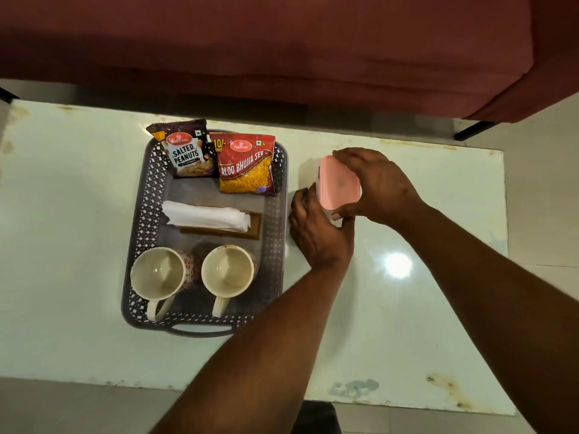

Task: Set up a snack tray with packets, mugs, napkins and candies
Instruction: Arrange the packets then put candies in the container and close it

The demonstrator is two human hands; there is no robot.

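Note:
A grey perforated tray [142, 220] lies on the white table. At its far end lean a salted peanuts packet [187, 151] and an aloo bhujia sev packet [246, 166]. White napkins [205, 216] rest on a brown holder in the middle. Two cream mugs, one on the left [158, 275] and one on the right [227, 272], stand at the near end. Right of the tray, a box with a pink lid [340, 183] is held in both hands. My right hand [376, 186] grips the lid from above. My left hand [316, 230] holds the box's near left side.
The white table [407, 324] has worn, stained edges and a light glare near the right. A dark red sofa [282, 48] stands just beyond the table's far edge. A dark object [316, 418] sits below the near edge.

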